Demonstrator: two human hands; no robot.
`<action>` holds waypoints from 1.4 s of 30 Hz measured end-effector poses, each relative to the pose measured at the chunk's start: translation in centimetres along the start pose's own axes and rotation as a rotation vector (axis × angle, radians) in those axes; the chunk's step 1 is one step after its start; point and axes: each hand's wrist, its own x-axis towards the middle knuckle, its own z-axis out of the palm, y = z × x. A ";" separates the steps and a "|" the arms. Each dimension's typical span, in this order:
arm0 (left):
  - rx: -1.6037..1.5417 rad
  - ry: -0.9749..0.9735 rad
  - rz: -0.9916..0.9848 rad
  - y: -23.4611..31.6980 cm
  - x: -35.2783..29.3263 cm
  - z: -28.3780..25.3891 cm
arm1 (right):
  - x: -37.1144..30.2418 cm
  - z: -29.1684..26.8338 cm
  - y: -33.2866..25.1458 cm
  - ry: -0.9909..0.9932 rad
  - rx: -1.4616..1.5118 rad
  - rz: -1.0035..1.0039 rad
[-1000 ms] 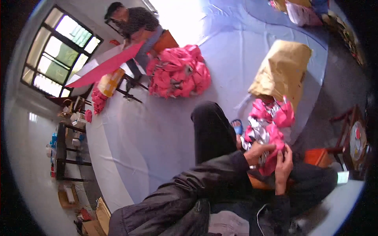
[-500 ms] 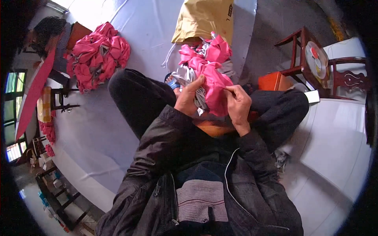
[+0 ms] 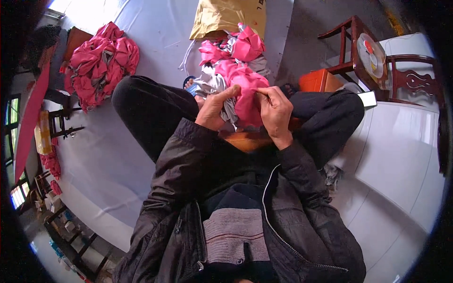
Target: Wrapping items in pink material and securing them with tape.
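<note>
A bunched piece of pink and grey fabric (image 3: 247, 107) is held up between my hands, above my lap. My left hand (image 3: 213, 109) grips it from the left, thumb laid across the top where grey cloth meets pink. With thumb and forefinger, my right hand (image 3: 276, 112) pinches the pink cloth's right edge. The held piece runs into a heap of pink and grey cloth (image 3: 247, 45) just beyond it. That heap spills from the mouth of a tan sack (image 3: 229, 19). Folds hide my left fingertips.
A large pink and grey cloth pile (image 3: 104, 63) lies far left, near another person (image 3: 45, 42). To the right are an orange box (image 3: 321, 81), a dark wooden chair (image 3: 351, 56) and a white panel (image 3: 396, 151). An orange surface (image 3: 245, 141) shows under my hands.
The whole view has shifted slightly, moving the scene left and up. Both hands keep their hold on the fabric, and my right fingers still pinch its edge.
</note>
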 end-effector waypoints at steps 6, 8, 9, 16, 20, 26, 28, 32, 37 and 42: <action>-0.032 -0.015 -0.039 0.2 -0.3 0.2 | 0.2 -0.6 0.0 -0.209 0.213 0.184; -0.023 -0.015 -0.060 0.3 -0.6 0.5 | 0.3 -0.8 0.4 -0.168 0.161 0.201; -0.003 -0.016 -0.047 0.4 -0.9 1.1 | 0.6 -1.0 0.6 -0.125 0.109 0.219; 0.214 0.009 0.058 -0.3 -1.2 1.7 | 2.3 -0.5 4.1 -0.169 0.178 0.206; 0.435 0.049 0.063 -0.8 -1.4 1.9 | 1.7 0.1 6.0 -0.561 0.481 0.503; 1.172 -0.386 0.487 -1.7 -0.5 -2.0 | 3.8 1.3 2.9 -0.503 0.282 0.167; 1.479 -0.669 0.764 -2.5 0.2 -2.4 | 4.3 1.8 2.4 -0.459 0.187 0.082; 0.940 -0.438 0.099 -4.7 0.5 -1.2 | 4.7 5.0 2.8 -0.405 0.010 -0.108; 0.625 -0.282 -0.229 -0.9 -0.1 -1.5 | 4.8 4.0 5.3 -0.392 0.165 0.280; 0.067 -0.078 -0.117 -0.4 -0.9 1.2 | 2.1 0.3 6.0 -0.343 0.254 0.277</action>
